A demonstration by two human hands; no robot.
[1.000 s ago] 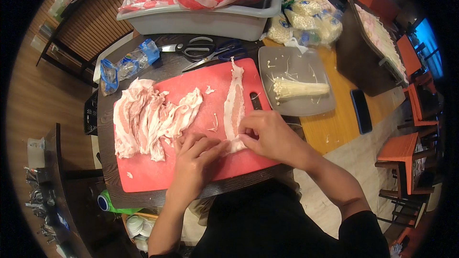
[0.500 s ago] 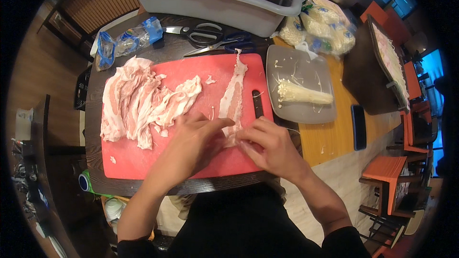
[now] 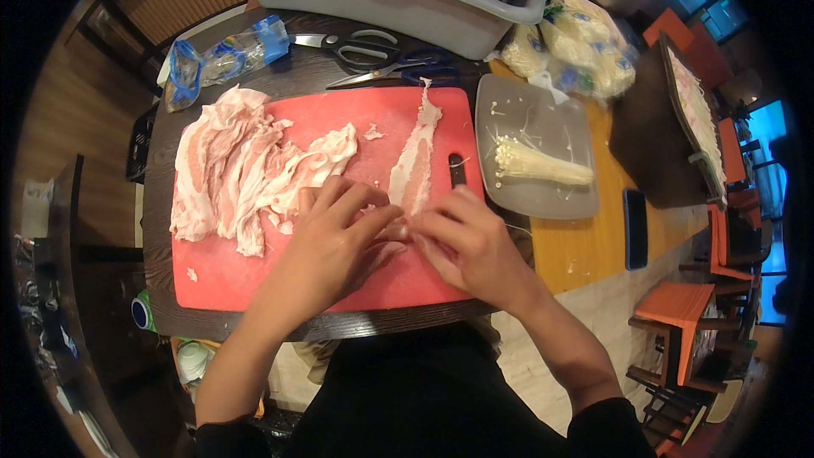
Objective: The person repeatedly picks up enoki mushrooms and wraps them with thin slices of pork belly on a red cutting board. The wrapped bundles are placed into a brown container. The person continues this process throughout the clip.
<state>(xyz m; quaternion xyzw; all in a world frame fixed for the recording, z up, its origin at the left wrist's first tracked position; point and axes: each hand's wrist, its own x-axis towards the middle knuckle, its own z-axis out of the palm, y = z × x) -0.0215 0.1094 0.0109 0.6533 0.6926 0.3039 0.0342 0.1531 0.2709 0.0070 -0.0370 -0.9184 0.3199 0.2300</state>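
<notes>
A long thin slice of raw pork belly (image 3: 414, 165) lies lengthwise on the red cutting board (image 3: 331, 288). My left hand (image 3: 339, 237) and my right hand (image 3: 466, 242) meet at its near end, both with fingers closed on it. The near end looks bunched or rolled between my fingertips, which hide whatever may be inside. Left of my hands sits a heap of pork belly slices (image 3: 233, 170). On a grey tray (image 3: 509, 199) to the right rests a bundle of enoki mushrooms (image 3: 543, 163), with loose strands around it.
Two pairs of scissors (image 3: 366, 49) and an opened plastic wrapper (image 3: 225, 64) lie beyond the board. Behind stands a grey tub (image 3: 381, 4) holding bagged meat. Bagged enoki (image 3: 585, 51), a dark deep container (image 3: 657, 140) and a phone (image 3: 635, 229) are at the right.
My hands have drawn closer together at the slice's near end, and the left fingers have lifted and spread a little. The whole view has shifted slightly.
</notes>
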